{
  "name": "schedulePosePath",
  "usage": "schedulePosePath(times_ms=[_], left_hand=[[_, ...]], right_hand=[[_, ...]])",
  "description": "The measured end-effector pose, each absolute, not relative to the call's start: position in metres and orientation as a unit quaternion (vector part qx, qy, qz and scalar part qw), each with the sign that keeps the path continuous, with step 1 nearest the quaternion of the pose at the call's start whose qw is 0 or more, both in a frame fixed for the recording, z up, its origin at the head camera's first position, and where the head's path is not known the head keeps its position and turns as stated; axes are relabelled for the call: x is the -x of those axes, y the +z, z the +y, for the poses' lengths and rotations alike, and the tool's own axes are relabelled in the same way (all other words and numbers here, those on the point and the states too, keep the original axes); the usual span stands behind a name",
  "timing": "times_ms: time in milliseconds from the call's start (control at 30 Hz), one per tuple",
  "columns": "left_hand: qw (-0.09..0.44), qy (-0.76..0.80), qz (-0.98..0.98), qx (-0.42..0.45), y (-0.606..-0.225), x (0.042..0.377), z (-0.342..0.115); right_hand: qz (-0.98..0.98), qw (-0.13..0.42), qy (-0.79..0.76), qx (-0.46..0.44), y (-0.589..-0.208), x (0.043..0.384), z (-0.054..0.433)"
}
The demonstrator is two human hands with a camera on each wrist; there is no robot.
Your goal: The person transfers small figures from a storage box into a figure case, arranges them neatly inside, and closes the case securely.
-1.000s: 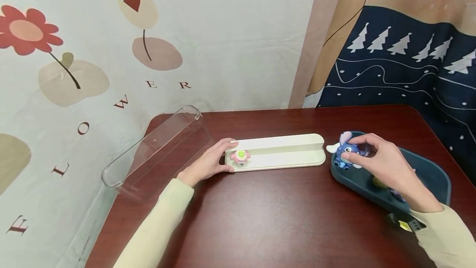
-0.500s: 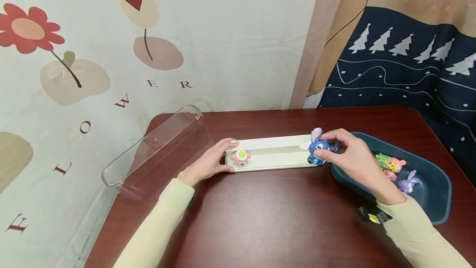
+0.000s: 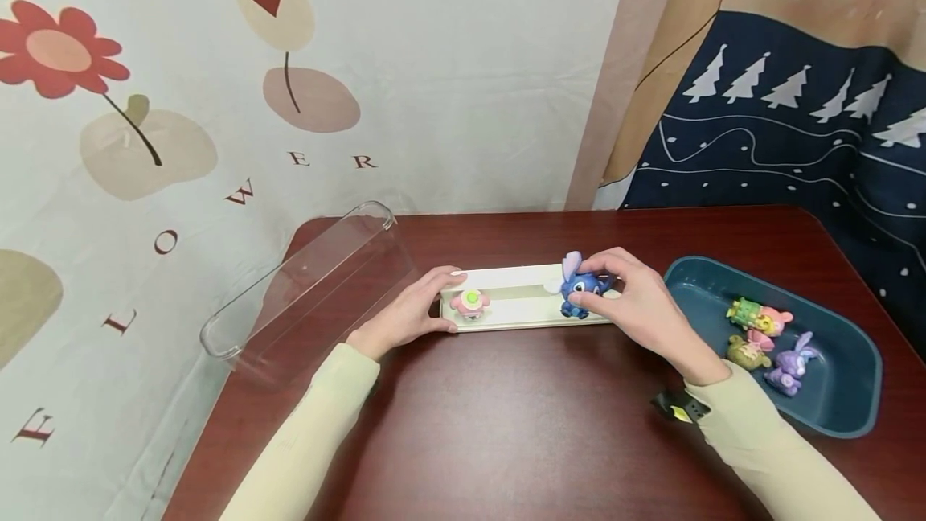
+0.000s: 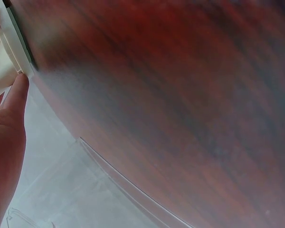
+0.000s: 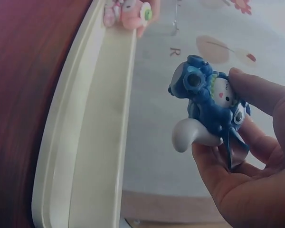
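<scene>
Right wrist view: I see the right hand point(image 5: 268, 183) pinching a blue figurine point(image 5: 206, 114) between thumb and curled fingers. From the head view, the figurine is over the three o'clock part of a cream tray point(image 3: 521, 313); I cannot tell whether they touch. At the tray's nine o'clock end, the left hand point(image 3: 412, 308) grips its edges, thumb opposite fingers, just beside a pink figurine point(image 3: 470, 305). Farther out lie a teal bin point(image 3: 839, 380) of small toys point(image 3: 788, 370) at three o'clock, and a clear cover point(image 3: 311, 289) at nine.

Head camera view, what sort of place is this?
Probably a curtained-off indoor tabletop corner: a reddish-brown table, a flower-printed sheet behind it and a tree-printed navy sheet.
</scene>
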State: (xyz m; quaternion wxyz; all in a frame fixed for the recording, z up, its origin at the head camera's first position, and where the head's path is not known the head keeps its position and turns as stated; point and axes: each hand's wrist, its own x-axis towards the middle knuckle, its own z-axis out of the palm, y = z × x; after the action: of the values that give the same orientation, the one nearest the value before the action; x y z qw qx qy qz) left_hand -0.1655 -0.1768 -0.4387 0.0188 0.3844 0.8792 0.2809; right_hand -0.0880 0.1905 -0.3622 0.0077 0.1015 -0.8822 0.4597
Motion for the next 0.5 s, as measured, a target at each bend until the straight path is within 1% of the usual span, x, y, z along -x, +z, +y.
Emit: schedulePosePath(times_ms=[267, 500], left_hand=[[0.020, 0.278, 0.880, -0.385, -0.437, 0.166, -0.176], [0.021, 0.279, 0.881, -0.383, -0.439, 0.166, -0.177]], right_hand=[[-0.883, 0.020, 0.442, -0.155, -0.374, 0.098, 0.161], [-0.884, 0.011, 0.433, -0.177, -0.383, 0.106, 0.138]])
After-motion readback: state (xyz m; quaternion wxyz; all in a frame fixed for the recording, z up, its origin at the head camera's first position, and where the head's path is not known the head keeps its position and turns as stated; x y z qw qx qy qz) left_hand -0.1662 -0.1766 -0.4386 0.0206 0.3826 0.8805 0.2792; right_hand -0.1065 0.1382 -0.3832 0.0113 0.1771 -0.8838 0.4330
